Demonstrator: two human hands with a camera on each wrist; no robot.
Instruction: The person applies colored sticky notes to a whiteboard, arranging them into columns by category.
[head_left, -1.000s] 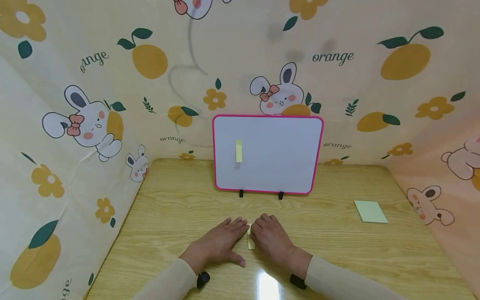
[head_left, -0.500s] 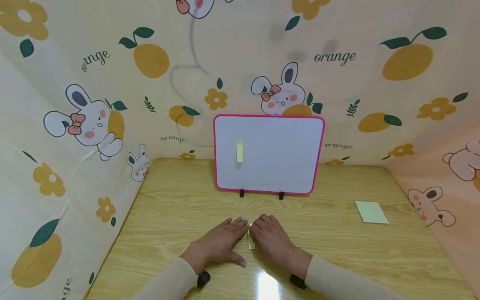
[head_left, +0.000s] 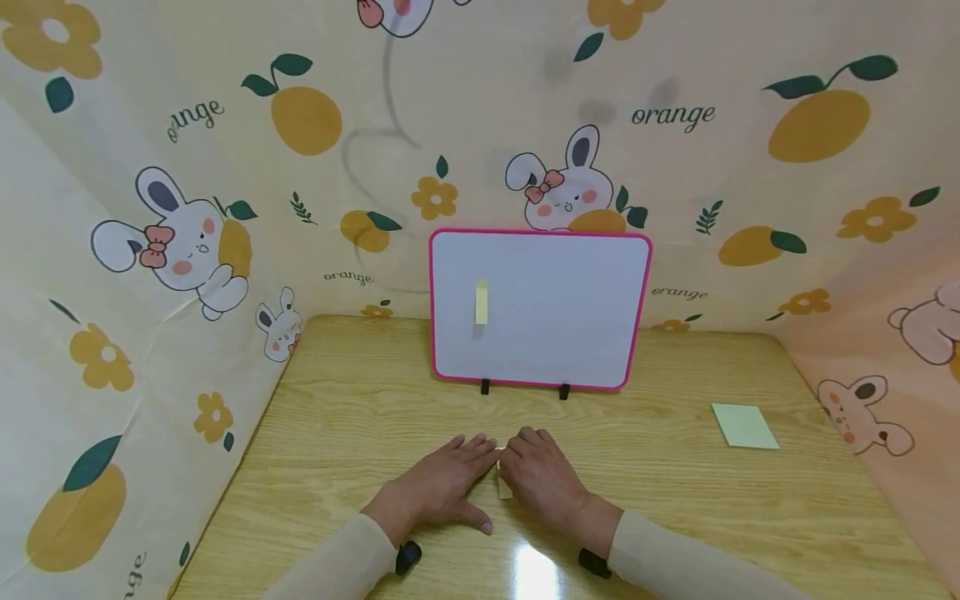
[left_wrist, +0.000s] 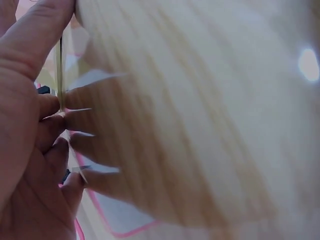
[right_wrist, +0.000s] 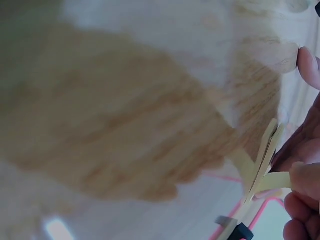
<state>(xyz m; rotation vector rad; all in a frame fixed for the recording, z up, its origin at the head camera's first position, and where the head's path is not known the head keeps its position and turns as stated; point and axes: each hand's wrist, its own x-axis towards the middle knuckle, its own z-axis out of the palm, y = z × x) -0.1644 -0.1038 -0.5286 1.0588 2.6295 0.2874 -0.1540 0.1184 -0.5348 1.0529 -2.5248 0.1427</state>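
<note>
Ahead of the left hand (head_left: pixel 438 483) and right hand (head_left: pixel 546 483), the whiteboard (head_left: pixel 562 308) on 2 black feet (head_left: pixel 485 387) blocks the way; bare tabletop (head_left: pixel 652 467) leaves passage rightward up to the green paper (head_left: pixel 745 426).

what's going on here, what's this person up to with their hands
A person is working at a wooden table. Their right hand pinches a yellow paper strip that curves up from a small stack of strips, apparently not yet free of it. The left hand lies spread on the table, fingertips at the stack's top end. A similar strip is on the whiteboard behind, and a pale green paper square lies off to the right.
</note>
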